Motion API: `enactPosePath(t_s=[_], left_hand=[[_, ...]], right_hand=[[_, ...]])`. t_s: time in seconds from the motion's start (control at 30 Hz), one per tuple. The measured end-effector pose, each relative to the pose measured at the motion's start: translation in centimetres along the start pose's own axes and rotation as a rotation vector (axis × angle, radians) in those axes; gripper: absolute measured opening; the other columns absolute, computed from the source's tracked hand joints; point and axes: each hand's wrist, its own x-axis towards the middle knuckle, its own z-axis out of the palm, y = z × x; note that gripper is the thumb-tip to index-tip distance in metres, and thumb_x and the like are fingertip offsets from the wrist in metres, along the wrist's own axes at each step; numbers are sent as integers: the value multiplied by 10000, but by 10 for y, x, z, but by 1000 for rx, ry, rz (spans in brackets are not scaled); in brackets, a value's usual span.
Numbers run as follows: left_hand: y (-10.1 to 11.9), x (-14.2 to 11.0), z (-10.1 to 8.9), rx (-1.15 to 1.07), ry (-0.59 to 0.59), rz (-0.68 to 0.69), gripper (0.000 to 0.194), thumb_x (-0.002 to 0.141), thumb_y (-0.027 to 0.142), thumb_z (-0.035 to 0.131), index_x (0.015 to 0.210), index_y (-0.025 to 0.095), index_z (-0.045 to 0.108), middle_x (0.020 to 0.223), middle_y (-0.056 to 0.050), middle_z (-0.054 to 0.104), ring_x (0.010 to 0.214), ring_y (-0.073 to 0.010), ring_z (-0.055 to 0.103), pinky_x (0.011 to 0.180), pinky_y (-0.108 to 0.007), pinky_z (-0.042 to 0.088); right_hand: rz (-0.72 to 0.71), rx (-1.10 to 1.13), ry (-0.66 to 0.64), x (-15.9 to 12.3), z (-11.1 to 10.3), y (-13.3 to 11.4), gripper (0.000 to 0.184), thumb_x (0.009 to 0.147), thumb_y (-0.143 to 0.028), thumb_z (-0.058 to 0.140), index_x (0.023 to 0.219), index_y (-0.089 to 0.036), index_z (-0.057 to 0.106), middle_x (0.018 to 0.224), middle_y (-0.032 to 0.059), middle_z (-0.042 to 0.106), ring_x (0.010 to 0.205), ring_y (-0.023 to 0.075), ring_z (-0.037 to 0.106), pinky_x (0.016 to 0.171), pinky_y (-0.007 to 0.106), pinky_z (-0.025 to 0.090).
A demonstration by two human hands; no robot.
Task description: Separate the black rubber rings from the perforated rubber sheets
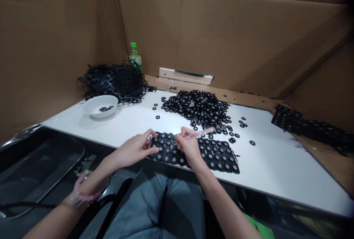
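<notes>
A black sheet of joined round pieces with grey centres [219, 154] lies along the table's front edge. My left hand [135, 148] holds its left end, the thumb and forefinger bent over the sheet and apart from each other. Wrapped in the fingers of my right hand [189, 148] is a clear pinkish pen-like stick [203, 133], slanting up to the right. Its lower tip is at the sheet's left half, partly covered by my fingers. Part of the sheet is hidden under my right hand and wrist.
Behind the sheet lies a heap of loose black rings [199, 106], with several strays around it. A white bowl [91, 108] holds a few pieces. Black lattice scraps [113, 82] and a green-capped bottle [135, 56] stand back left. More black sheets [309, 126] lie right. Cardboard walls [235, 40] enclose the table.
</notes>
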Motion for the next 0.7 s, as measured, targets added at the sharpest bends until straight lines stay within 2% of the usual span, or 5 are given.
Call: enactPosePath(t_s=[0.13, 0.27, 0.4, 0.5, 0.7], left_hand=[[10, 22, -4, 402, 264, 52, 263, 849, 406, 447, 978, 189, 520, 888, -55, 614, 876, -241, 549, 723, -322, 401], [10, 48, 12, 357, 119, 246, 233, 835, 343, 484, 963, 158, 543, 987, -86, 581, 966, -238, 511, 828, -323, 393], [7, 61, 18, 256, 32, 208, 282, 811, 373, 510, 979, 150, 546, 895, -77, 602, 876, -239, 537, 759, -319, 405], [2, 66, 15, 211, -47, 211, 271, 838, 393, 459, 855, 158, 593, 834, -63, 627, 799, -223, 552, 724, -307, 395], [-10, 68, 20, 38, 18, 314, 242, 860, 346, 442, 784, 171, 590, 824, -15, 607, 805, -174, 531, 747, -249, 384]], right_hand=[[2, 48, 147, 23, -12, 0, 257, 652, -173, 498, 509, -231, 293, 345, -103, 367, 336, 83, 396, 356, 182, 230], [15, 30, 186, 33, -10, 11, 255, 690, -245, 536, 523, -229, 344, 360, -83, 451, 321, 86, 395, 352, 186, 257], [24, 6, 197, 32, -8, 19, 254, 690, -279, 558, 541, -231, 359, 382, -76, 482, 320, 93, 410, 345, 191, 274], [4, -26, 161, 31, -9, 17, 250, 650, -227, 569, 508, -228, 363, 362, -81, 456, 316, 95, 411, 349, 198, 278], [-35, -83, 91, 30, -9, 12, 251, 572, -127, 525, 444, -226, 333, 340, -96, 387, 314, 91, 404, 362, 208, 274]])
